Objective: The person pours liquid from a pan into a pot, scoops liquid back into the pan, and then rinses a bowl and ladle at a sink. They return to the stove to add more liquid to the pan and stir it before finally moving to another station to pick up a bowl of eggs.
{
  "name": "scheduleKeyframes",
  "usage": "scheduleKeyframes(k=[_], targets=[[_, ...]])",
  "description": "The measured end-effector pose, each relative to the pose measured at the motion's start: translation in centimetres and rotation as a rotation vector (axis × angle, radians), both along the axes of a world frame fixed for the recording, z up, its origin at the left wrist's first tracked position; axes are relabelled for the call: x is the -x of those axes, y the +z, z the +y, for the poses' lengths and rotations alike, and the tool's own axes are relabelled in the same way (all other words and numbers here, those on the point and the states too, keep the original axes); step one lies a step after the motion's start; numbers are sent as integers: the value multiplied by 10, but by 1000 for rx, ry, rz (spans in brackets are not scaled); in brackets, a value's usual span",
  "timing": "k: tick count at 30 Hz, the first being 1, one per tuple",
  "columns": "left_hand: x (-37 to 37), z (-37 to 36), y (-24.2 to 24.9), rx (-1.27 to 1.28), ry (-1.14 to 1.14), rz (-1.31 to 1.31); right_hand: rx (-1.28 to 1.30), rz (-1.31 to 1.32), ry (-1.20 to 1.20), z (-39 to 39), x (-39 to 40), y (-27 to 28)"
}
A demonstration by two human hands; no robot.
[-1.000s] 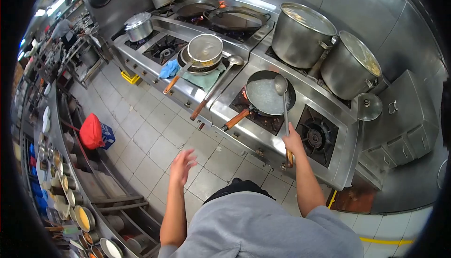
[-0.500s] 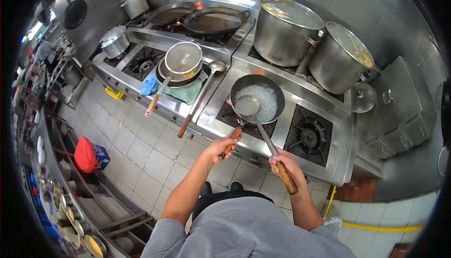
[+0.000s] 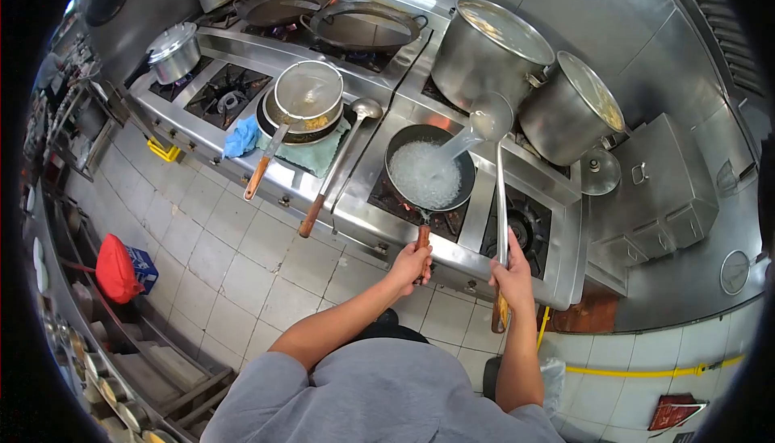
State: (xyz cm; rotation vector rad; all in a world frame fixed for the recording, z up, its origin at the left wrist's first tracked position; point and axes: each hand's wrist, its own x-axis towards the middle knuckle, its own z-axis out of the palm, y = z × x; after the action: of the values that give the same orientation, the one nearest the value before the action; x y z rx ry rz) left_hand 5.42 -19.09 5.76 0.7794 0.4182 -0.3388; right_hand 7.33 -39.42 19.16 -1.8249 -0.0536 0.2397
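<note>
My left hand [image 3: 412, 267] is wrapped round the wooden handle of a dark pan [image 3: 390, 148] on the front burner. Bubbling clear liquid [image 3: 428, 178] covers the pan's bottom. In my right hand [image 3: 513, 278] is the handle of a long metal ladle [image 3: 491, 116], its bowl raised and tilted above the pan's right edge. A stream of clear liquid [image 3: 458, 144] pours from the ladle's bowl into the pan.
Two large steel stockpots [image 3: 483, 52] stand behind. A wire strainer [image 3: 309, 88] rests over a pan to the left, beside a second ladle [image 3: 335, 169] with a wooden handle. Large woks [image 3: 363, 27] sit at the back; a gas burner [image 3: 523, 229] lies right.
The ladle has risen out of the pan and swung right, and liquid now streams from it. My right hand has moved slightly right. My left hand stays on the pan's handle.
</note>
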Motion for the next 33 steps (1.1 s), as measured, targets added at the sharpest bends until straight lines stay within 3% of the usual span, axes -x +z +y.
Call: scheduleKeyframes(k=[4,6,7,9,10,12,13,15,18,19,20,22,23,24,26,27,28,30,31,32,33], targets=[[2,0,-10,43,-16,-10,298,-86,-12,13,-7,-39],[2,2,-11,31,-14,-40,686,-408,71,-5,-21,-88],[2,2,-10,29,-8,-50,683,-420,73,-11,-20,-101],[5,1,-8,25,-19,-13,944,-433,115,-20,-16,-117],[6,2,-4,21,-7,-24,939,-448,120,-15,-9,-104],[10,3,4,5,-21,5,423,270,170,5,17,-53],[10,4,2,38,-32,4,425,266,181,4,14,-47],[10,2,-2,57,-20,-6,-129,617,181,2,8,-41],[15,-1,-2,69,-11,-6,-297,534,107,15,-20,-73],[16,-1,-1,62,-10,3,-97,392,111,23,-19,-86],[17,-3,-2,61,3,2,-95,392,124,15,-17,-107],[18,-5,-4,24,32,12,363,-98,183,-1,-12,-154],[16,-3,-4,28,49,9,273,255,182,22,19,-67],[16,-3,-5,23,68,3,281,255,196,16,12,-65],[18,-3,-8,21,87,4,-251,630,272,-10,-2,-64],[17,-2,-8,23,94,-6,-388,669,286,-17,-21,-84],[17,-2,-8,26,102,-17,-383,673,289,-11,-26,-99],[19,-4,-7,39,135,-24,217,197,207,10,-32,-129],[20,-5,-7,36,140,-10,472,-114,205,2,-34,-172],[19,-3,-6,30,144,0,470,-123,214,8,-19,-152],[17,1,-5,29,157,-10,335,109,207,19,9,-103]])
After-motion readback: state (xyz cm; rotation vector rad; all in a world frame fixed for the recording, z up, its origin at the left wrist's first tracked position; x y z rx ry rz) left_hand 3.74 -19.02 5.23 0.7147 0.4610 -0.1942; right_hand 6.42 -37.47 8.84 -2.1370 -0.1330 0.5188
